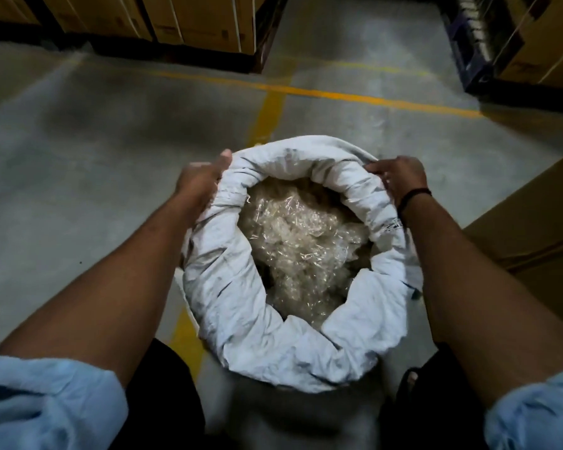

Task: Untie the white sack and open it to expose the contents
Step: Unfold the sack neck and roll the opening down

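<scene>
The white sack [241, 306] stands upright on the floor between my legs, its mouth wide and its rim rolled down into a thick collar. Crumpled clear plastic pieces [301, 241] fill the inside and show through the opening. My left hand [197, 183] grips the rolled rim at the far left, thumb on top. My right hand [400, 178] grips the rim at the far right, fingers curled over the fold; a dark band circles that wrist. No tie or string is visible.
Grey concrete floor [78, 157] with yellow painted lines [355, 97] spreads ahead. Stacked cardboard cartons on pallets [192, 24] stand at the back left, more cartons [533, 43] at the back right. A brown carton [533, 228] sits close on my right.
</scene>
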A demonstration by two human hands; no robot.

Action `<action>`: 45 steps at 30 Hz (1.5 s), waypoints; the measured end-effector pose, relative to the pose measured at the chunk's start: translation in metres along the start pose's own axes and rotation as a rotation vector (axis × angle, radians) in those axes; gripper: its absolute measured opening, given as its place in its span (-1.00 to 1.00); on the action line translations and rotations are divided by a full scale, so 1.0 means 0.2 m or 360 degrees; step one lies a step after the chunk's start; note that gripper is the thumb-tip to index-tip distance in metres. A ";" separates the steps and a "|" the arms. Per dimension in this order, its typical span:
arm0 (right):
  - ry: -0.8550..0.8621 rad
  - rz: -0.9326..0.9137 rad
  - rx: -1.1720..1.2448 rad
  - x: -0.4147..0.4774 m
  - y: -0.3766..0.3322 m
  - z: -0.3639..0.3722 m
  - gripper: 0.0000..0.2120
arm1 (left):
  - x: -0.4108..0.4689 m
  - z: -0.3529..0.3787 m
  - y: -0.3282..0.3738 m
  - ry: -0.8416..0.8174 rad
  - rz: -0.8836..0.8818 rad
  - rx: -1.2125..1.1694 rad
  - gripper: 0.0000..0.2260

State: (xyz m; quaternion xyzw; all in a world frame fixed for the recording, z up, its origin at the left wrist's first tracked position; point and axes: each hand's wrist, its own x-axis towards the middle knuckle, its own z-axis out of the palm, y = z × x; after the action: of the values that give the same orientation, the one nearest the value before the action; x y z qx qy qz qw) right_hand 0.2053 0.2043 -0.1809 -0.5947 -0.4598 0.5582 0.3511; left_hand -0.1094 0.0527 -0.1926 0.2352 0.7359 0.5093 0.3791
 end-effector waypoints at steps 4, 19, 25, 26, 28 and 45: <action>0.0101 -0.0629 -0.0653 -0.08 0.02 -0.12 -0.28 | -0.09 -0.10 0.00 0.0398 0.0120 0.0476 -0.31; 0.0761 -0.0143 -0.1199 -0.79 0.52 -0.10 -0.11 | -0.89 0.10 -0.31 0.0436 -0.0387 0.0679 0.10; 0.0576 0.0344 -0.0423 -0.76 0.67 -0.07 -0.46 | -0.84 0.11 -0.45 0.0122 -0.0250 0.0984 0.24; 0.0570 0.0343 -0.0344 -0.75 0.63 -0.08 -0.54 | -0.82 0.11 -0.44 0.0138 -0.0288 0.1008 0.11; 0.0445 0.0386 -0.0236 -0.70 0.57 -0.12 -0.63 | -0.78 0.08 -0.38 0.0218 -0.0324 0.1013 -0.19; 0.0504 0.0385 0.0395 -0.58 0.38 -0.24 -0.56 | -0.53 -0.25 -0.19 0.0281 -0.0506 -0.0404 -0.19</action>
State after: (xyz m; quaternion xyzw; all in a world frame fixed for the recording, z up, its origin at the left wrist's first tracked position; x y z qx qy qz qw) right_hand 0.2700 0.0756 -0.2065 -0.6778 -0.2522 0.5483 0.4199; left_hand -0.0840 -0.0671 -0.1854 0.0210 0.7241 0.5503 0.4152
